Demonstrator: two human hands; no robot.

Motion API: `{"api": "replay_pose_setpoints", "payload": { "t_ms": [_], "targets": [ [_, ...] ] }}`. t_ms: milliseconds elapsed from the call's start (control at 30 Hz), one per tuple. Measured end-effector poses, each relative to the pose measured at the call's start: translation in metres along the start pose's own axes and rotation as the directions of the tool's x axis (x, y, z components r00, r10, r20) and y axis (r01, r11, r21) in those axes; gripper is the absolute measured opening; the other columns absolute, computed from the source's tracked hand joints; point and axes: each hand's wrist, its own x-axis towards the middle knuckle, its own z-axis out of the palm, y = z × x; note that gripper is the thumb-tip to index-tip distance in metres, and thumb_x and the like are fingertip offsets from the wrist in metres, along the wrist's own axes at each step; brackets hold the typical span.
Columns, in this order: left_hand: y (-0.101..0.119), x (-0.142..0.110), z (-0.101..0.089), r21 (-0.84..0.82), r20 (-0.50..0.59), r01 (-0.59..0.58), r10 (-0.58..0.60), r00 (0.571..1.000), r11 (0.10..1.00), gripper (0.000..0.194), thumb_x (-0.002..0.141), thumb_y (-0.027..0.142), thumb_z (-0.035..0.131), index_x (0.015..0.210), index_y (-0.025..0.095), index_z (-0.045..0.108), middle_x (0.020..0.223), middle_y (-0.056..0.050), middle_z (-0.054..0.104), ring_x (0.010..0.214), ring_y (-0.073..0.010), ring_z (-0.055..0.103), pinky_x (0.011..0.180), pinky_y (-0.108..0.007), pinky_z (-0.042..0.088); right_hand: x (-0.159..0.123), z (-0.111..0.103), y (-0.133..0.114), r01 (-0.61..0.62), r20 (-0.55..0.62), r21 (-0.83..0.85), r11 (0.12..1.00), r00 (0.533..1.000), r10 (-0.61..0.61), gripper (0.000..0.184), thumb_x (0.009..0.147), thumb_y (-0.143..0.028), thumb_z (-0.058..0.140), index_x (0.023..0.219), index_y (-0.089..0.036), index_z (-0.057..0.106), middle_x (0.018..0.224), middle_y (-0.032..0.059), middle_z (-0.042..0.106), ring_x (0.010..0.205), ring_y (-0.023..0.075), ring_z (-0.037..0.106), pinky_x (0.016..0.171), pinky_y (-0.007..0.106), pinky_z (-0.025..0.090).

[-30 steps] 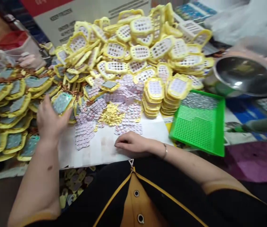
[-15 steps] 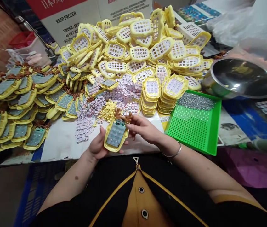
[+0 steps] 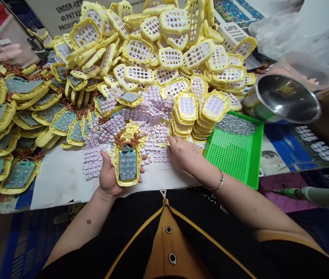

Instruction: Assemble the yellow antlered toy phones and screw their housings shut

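Note:
My left hand (image 3: 109, 176) is wrapped round a toy phone half (image 3: 127, 164), a yellow shell with brown antlers and a grey keypad sheet facing up. The fingertips show at its right side. My right hand (image 3: 183, 153) is closed, its fingers bent down at the foot of the left stack of yellow front covers (image 3: 186, 108); what the fingertips hold, if anything, is hidden. Between the hands and the big pile lie pale purple button pieces (image 3: 160, 133) and a heap of small yellow pieces (image 3: 131, 130).
On the left, many filled phone halves (image 3: 21, 174) overlap. A tall pile of yellow covers (image 3: 172, 58) fills the back. To the right are a green perforated tray (image 3: 231, 155) holding silvery screws (image 3: 236, 124), a metal bowl (image 3: 288, 99) and a plastic tub (image 3: 310, 69).
My right hand has let go of the antlered phone half and moved to the foot of the cover stack. My left hand has shifted left, holding the phone half more upright. The view has tilted down.

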Motion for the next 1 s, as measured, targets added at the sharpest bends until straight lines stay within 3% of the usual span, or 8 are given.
{"api": "replay_pose_setpoints", "payload": {
  "t_ms": [100, 267, 533, 767, 867, 1000],
  "targets": [
    [-0.001, 0.001, -0.002, 0.011, -0.016, 0.020, -0.020, 1.000, 1.000, 0.085, 0.072, 0.086, 0.047, 0.112, 0.015, 0.069, 0.117, -0.020, 0.071, 0.075, -0.0279, 0.072, 0.050, -0.036, 0.058, 0.001, 0.003, -0.011, 0.070, 0.044, -0.021, 0.997, 0.997, -0.069, 0.034, 0.096, -0.008, 0.028, 0.112, -0.011, 0.058, 0.098, 0.0165, 0.068, 0.074, 0.0202, 0.065, 0.052, 0.031, 0.024],
    [-0.001, 0.003, -0.007, 0.028, -0.072, 0.024, -0.022, 0.997, 0.999, 0.088, 0.074, 0.088, 0.041, 0.118, 0.015, 0.065, 0.119, -0.020, 0.070, 0.088, -0.0340, 0.072, 0.049, -0.036, 0.056, 0.005, 0.001, -0.009, 0.180, 0.114, -0.043, 0.983, 0.978, -0.175, 0.032, 0.094, -0.006, 0.031, 0.106, -0.013, 0.059, 0.093, 0.0136, 0.067, 0.070, 0.0187, 0.062, 0.050, 0.031, 0.020],
    [-0.002, 0.001, -0.009, -0.075, -0.033, -0.013, 0.010, 0.999, 0.997, 0.068, 0.079, 0.073, 0.052, 0.117, 0.017, 0.063, 0.117, -0.019, 0.070, 0.077, -0.0290, 0.072, 0.051, -0.037, 0.057, 0.009, 0.007, 0.003, 0.235, 0.109, -0.061, 0.970, 0.968, -0.228, 0.027, 0.093, -0.009, 0.037, 0.105, -0.016, 0.060, 0.089, 0.0085, 0.067, 0.060, 0.0134, 0.054, 0.050, 0.030, 0.017],
    [-0.003, -0.004, -0.010, -0.135, 0.041, -0.053, 0.059, 0.997, 0.989, 0.076, 0.065, 0.070, 0.070, 0.115, 0.013, 0.065, 0.109, -0.018, 0.072, 0.073, -0.0250, 0.069, 0.051, -0.036, 0.058, 0.010, -0.033, -0.001, 0.199, 0.059, -0.049, 0.979, 0.979, -0.196, 0.028, 0.093, -0.009, 0.036, 0.108, -0.014, 0.058, 0.094, 0.0103, 0.068, 0.061, 0.0139, 0.053, 0.051, 0.029, 0.019],
    [-0.004, -0.006, -0.011, -0.143, 0.032, -0.068, 0.074, 0.997, 0.987, 0.075, 0.066, 0.070, 0.069, 0.116, 0.014, 0.065, 0.107, -0.017, 0.073, 0.073, -0.0252, 0.069, 0.053, -0.035, 0.058, 0.003, -0.051, -0.007, 0.222, 0.068, -0.072, 0.972, 0.974, -0.218, 0.027, 0.092, -0.008, 0.036, 0.102, -0.013, 0.061, 0.089, 0.0101, 0.067, 0.057, 0.0132, 0.049, 0.050, 0.030, 0.018],
    [-0.005, -0.007, -0.015, -0.141, 0.010, -0.077, 0.079, 0.997, 0.987, 0.077, 0.066, 0.071, 0.068, 0.119, 0.014, 0.063, 0.112, -0.019, 0.071, 0.075, -0.0267, 0.070, 0.054, -0.037, 0.057, -0.011, -0.059, -0.014, 0.264, 0.088, -0.138, 0.955, 0.963, -0.253, 0.030, 0.089, -0.003, 0.037, 0.100, -0.015, 0.062, 0.085, 0.0087, 0.065, 0.055, 0.0130, 0.047, 0.049, 0.029, 0.018]
  ]
}}
